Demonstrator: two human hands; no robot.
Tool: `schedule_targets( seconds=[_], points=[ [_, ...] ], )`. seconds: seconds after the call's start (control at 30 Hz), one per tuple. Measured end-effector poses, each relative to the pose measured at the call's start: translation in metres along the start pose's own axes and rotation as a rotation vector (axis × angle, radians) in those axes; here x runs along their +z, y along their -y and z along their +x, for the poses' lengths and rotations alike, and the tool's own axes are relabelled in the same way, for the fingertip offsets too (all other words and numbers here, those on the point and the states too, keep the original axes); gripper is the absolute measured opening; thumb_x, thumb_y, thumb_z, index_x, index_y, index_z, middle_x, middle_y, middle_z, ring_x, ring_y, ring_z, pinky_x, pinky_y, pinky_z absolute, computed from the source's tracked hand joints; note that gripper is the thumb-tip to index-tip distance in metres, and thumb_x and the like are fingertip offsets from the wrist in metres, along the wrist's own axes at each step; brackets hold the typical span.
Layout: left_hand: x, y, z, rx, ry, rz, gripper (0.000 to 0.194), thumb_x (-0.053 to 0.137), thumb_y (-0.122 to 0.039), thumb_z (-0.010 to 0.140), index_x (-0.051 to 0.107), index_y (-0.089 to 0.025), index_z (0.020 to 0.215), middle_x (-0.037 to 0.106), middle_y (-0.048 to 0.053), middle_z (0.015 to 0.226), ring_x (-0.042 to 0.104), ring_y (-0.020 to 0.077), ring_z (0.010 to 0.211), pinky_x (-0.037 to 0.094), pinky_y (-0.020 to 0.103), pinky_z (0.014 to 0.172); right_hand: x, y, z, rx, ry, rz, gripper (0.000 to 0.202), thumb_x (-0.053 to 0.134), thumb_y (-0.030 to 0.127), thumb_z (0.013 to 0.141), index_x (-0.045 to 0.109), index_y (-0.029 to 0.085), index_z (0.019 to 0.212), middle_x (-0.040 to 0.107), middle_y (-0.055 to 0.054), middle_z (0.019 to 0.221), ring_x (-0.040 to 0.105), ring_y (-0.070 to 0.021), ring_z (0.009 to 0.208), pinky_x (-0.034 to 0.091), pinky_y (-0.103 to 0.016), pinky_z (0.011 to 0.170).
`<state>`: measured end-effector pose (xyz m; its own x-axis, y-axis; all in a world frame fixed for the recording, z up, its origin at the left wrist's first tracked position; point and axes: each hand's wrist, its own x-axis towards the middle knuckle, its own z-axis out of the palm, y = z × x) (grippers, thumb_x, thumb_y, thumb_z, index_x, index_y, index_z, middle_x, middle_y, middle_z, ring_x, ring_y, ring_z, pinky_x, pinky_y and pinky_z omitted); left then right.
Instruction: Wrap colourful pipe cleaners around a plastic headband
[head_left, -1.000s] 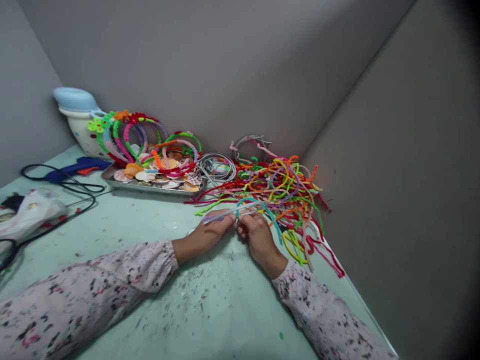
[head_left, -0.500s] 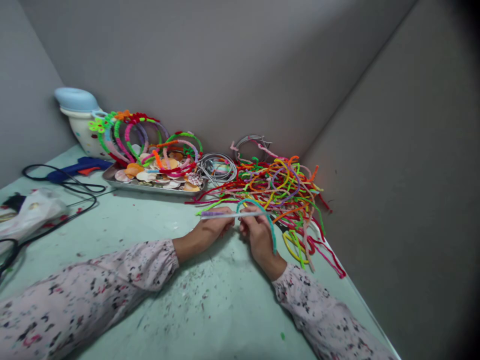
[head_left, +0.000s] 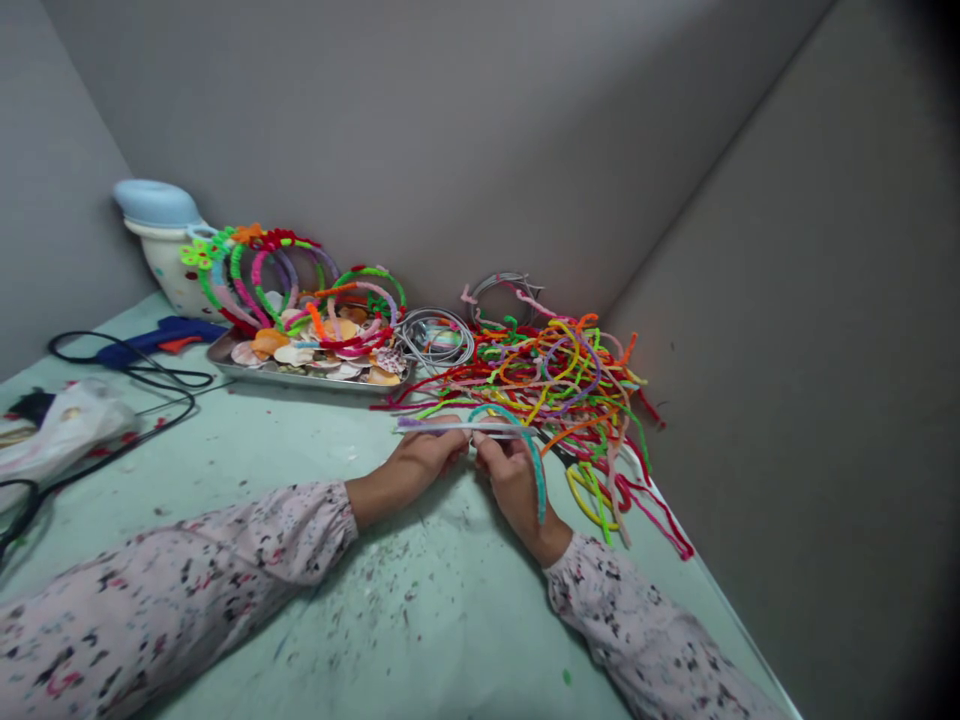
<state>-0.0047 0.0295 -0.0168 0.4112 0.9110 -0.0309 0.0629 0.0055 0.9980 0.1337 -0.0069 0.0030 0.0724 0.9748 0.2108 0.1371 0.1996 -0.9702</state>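
Observation:
My left hand (head_left: 427, 453) is closed around a thin pale strip (head_left: 491, 427) that lies level across both hands, with purple fuzzy wrapping (head_left: 414, 424) at its left end. Close beside it, my right hand (head_left: 516, 485) pinches a teal pipe cleaner (head_left: 538, 465), whose free part arches over the knuckles and hangs toward the wrist. Both sets of fingertips meet near the strip's middle. Just what lies between them is hidden. Beyond my right hand spreads a tangled heap of coloured pipe cleaners (head_left: 555, 365).
Left of the heap are coiled grey wires (head_left: 435, 338) and a metal tray (head_left: 300, 376) of shells and fuzzy wrapped hoops (head_left: 259, 270). Farther left are a blue glue gun (head_left: 150, 340), black cord (head_left: 176, 409), plastic bag (head_left: 79, 425) and lidded pot (head_left: 166, 250). Yellow-handled scissors (head_left: 577, 493) lie at right.
The teal pipe cleaner's loop has dropped lower and shifted slightly left, its free end now nearer my right wrist. My right fingers have drawn closer to my left fingertips.

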Motion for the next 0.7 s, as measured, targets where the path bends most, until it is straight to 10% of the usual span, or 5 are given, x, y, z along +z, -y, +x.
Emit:
schedule_targets(
  seconds=[0.23, 0.7],
  points=[
    [0.003, -0.001, -0.003, 0.025, -0.082, 0.071, 0.031, 0.049, -0.042, 0.083, 0.048, -0.02, 0.061, 0.045, -0.002, 0.057, 0.039, 0.0136, 0.057, 0.029, 0.028, 0.054, -0.001, -0.007, 0.0, 0.039, 0.006, 0.087, 0.025, 0.056, 0.031, 0.081, 0.064, 0.024, 0.103, 0.055, 0.001, 0.068, 0.046, -0.014, 0.056, 0.038, -0.026, 0.052],
    [0.008, -0.028, -0.011, 0.071, 0.068, 0.014, 0.034, 0.041, -0.035, 0.087, 0.055, -0.019, 0.059, 0.052, 0.001, 0.057, 0.048, 0.016, 0.061, 0.034, 0.03, 0.059, -0.004, -0.001, 0.001, 0.147, 0.068, 0.194, 0.03, 0.061, 0.035, 0.079, 0.058, 0.021, 0.105, 0.05, 0.007, 0.058, 0.043, -0.0091, 0.045, 0.033, -0.021, 0.042]
  ],
)
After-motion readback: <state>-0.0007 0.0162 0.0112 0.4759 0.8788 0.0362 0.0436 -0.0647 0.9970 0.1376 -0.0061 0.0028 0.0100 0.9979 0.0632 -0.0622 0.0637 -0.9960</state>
